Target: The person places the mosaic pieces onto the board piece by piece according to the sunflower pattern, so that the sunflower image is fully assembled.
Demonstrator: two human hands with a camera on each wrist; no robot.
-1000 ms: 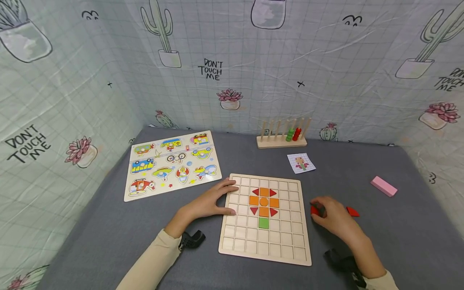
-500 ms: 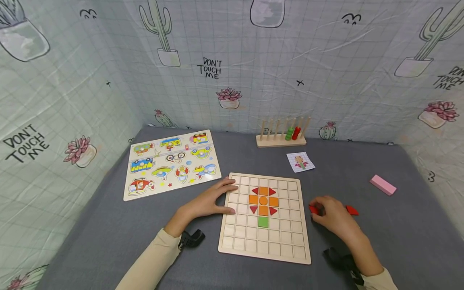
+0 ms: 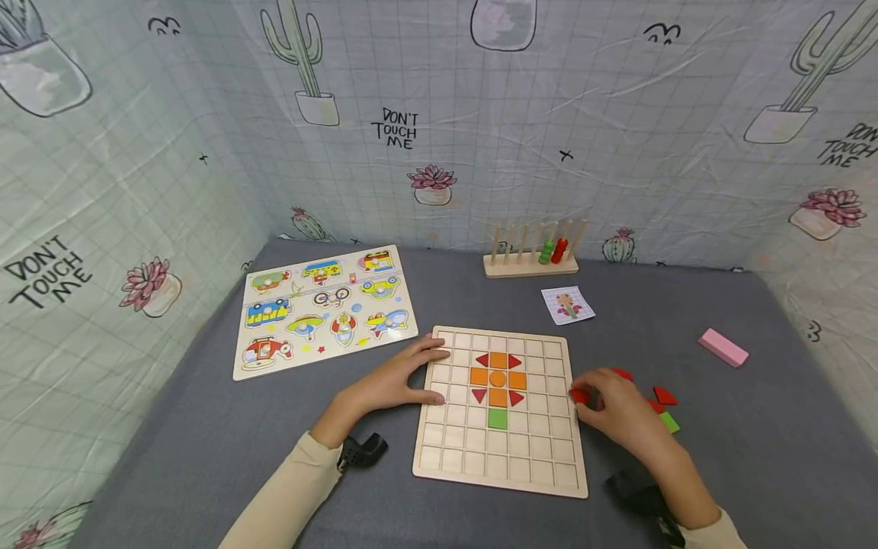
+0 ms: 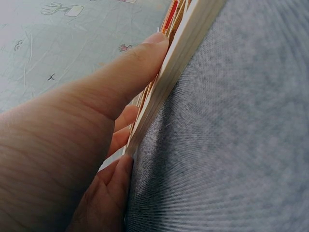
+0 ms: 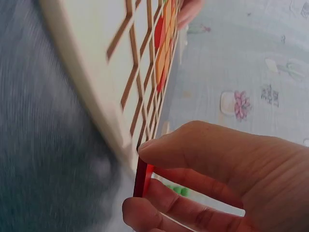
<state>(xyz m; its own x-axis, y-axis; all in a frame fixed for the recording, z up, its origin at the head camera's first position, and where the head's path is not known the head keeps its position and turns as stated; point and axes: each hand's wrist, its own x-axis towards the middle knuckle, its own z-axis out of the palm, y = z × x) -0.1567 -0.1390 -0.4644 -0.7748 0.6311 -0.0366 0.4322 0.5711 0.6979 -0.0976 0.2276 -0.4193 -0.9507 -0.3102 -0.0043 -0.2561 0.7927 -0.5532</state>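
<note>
A square wooden grid board (image 3: 469, 463) lies in front of me, bearing orange squares, an orange circle (image 3: 497, 378), several red triangles and a green square (image 3: 497, 418). My left hand (image 3: 392, 380) rests on its left edge with thumb and fingers spread; in the left wrist view the thumb (image 4: 140, 58) lies on top of the board. At the board's right edge my right hand (image 3: 620, 408) pinches a small red piece (image 5: 142, 179) between thumb and fingertips. Beside that hand lie more red pieces (image 3: 664, 396) and a green piece (image 3: 669, 422), some partly hidden by it.
A vehicle puzzle board (image 3: 325, 313) lies at the back left. Behind the grid board are a pattern card (image 3: 568, 305) and a peg stand (image 3: 528, 265) with green and red beads. A pink block (image 3: 723, 348) lies at the right on the grey tabletop (image 3: 329, 503).
My right hand has moved left to the board's edge with the red piece, uncovering other red pieces and a green one. The left hand stays on the board.
</note>
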